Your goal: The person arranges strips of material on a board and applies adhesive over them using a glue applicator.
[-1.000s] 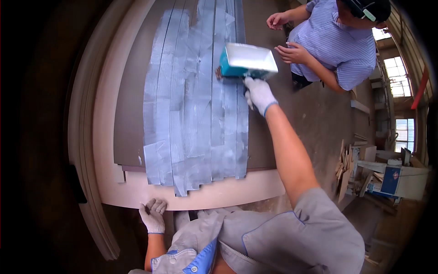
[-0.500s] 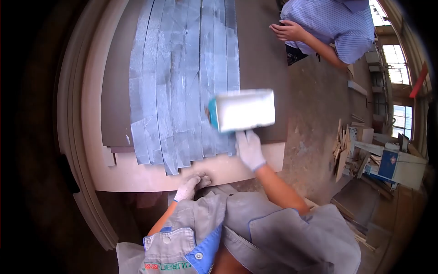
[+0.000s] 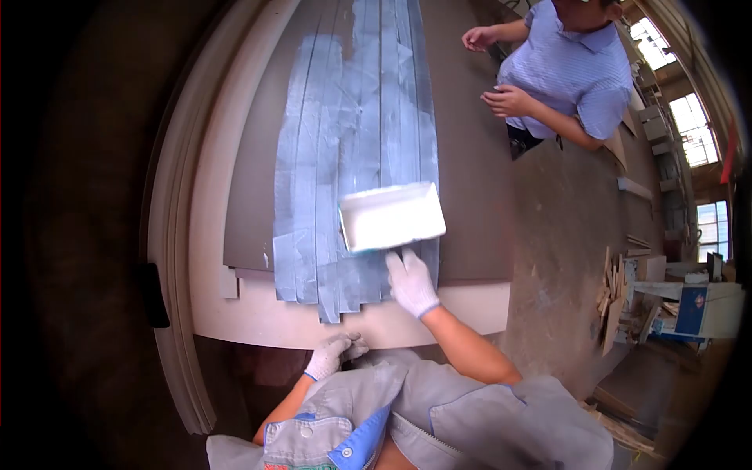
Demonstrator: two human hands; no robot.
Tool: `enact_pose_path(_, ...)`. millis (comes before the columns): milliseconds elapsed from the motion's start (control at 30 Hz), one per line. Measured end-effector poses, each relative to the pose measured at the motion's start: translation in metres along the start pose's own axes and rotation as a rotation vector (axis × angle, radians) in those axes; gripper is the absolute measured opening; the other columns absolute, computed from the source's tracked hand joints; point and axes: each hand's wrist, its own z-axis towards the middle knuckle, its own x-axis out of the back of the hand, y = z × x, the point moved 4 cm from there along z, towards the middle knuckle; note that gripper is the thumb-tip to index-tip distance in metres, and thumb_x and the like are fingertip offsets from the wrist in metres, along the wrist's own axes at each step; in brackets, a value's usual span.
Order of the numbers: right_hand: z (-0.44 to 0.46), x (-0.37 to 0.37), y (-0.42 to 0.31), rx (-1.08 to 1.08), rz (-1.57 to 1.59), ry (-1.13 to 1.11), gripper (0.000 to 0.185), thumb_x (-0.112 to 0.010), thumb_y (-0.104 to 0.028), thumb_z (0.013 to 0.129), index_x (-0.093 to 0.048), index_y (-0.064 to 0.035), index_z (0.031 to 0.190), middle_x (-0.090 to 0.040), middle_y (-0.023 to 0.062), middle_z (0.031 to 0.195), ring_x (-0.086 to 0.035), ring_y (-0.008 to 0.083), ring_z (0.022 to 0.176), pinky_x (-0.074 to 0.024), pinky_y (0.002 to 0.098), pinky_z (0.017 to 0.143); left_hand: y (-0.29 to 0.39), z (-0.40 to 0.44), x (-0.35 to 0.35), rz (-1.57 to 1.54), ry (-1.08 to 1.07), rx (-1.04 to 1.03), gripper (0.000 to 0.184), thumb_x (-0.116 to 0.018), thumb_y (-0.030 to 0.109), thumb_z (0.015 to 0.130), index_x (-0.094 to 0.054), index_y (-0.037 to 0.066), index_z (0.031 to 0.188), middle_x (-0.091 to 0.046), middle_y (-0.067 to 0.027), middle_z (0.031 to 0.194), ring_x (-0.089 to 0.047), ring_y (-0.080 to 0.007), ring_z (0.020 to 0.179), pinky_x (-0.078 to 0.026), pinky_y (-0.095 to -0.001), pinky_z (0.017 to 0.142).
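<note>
My right hand, in a white glove, grips the near side of a white open-topped glue box, its fingers partly hidden beneath it. The box is tilted over a row of long wood strips, which carry a streaky whitish-blue wet coating. Whether it touches them I cannot tell. My left hand, also gloved, has its fingers curled at the near edge of the pale board. What it holds, if anything, is hidden. The strips' near ends are staggered and lie over that board.
A brown panel lies under the strips. Across it, at the right, stands a person in a striped shirt, both hands raised near the panel's edge. Scrap wood and a blue-and-white machine are on the floor side at right.
My right hand has brought the glue box left and slightly nearer over the strips. My view has shifted, and more of the other person shows. My left hand stays by the board's edge.
</note>
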Motion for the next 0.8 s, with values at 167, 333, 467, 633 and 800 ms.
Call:
enact_pose_path(167,0.249,-0.034,-0.141,0.112,-0.276,0.143,0.054,-0.052,-0.041,0.108,-0.070,0.0096,0.111,-0.071,0.0403,0.115,-0.072,0.0496,0.111,-0.0558,0.0546,0.098,-0.033,-0.013,0.031,-0.205,0.158,-0.116,0.040,-0.052,0.007,0.104,-0.061,-0.016,0.135,-0.072,-0.0301,0.125,-0.075,-0.0428,0.116,-0.061,-0.0496,0.107)
enact_pose_path(333,0.381,-0.058,-0.179,-0.120,0.006,-0.030,0.059,-0.051,-0.043,0.106,-0.072,0.0125,0.108,-0.071,0.0419,0.108,-0.073,0.0542,0.101,-0.0574,0.0552,0.097,-0.067,-0.019,0.046,-0.344,0.231,-0.163,0.042,-0.048,0.004,0.103,-0.059,-0.018,0.138,-0.071,-0.0301,0.125,-0.074,-0.0410,0.114,-0.061,-0.0494,0.106)
enact_pose_path(467,0.242,-0.063,-0.116,0.083,-0.297,0.112,0.060,-0.049,-0.044,0.110,-0.068,0.0138,0.114,-0.065,0.0456,0.123,-0.062,0.0605,0.120,-0.0502,0.0604,0.106,-0.111,0.021,0.074,-0.653,-0.109,-0.123,0.046,-0.046,0.004,0.104,-0.053,-0.019,0.143,-0.069,-0.0307,0.128,-0.074,-0.0405,0.115,-0.061,-0.0488,0.106)
enact_pose_path(633,-0.016,-0.043,-0.029,-0.040,-0.281,-0.028,0.056,-0.055,-0.042,0.111,-0.059,0.0101,0.130,-0.069,0.0452,0.108,-0.067,0.0619,0.106,-0.0543,0.0658,0.093,-0.046,-0.001,0.038,-0.383,0.171,-0.063,0.044,-0.047,0.003,0.104,-0.053,-0.019,0.142,-0.070,-0.0322,0.127,-0.073,-0.0426,0.118,-0.061,-0.0498,0.107)
enact_pose_path(800,0.004,-0.032,-0.019,-0.213,0.004,0.048,0.050,-0.061,-0.038,0.109,-0.065,0.0120,0.111,-0.069,0.0423,0.101,-0.068,0.0598,0.103,-0.0535,0.0597,0.091,-0.039,0.004,0.044,-0.398,0.141,-0.076,0.042,-0.048,0.003,0.104,-0.054,-0.019,0.140,-0.070,-0.0320,0.126,-0.073,-0.0430,0.118,-0.062,-0.0496,0.106)
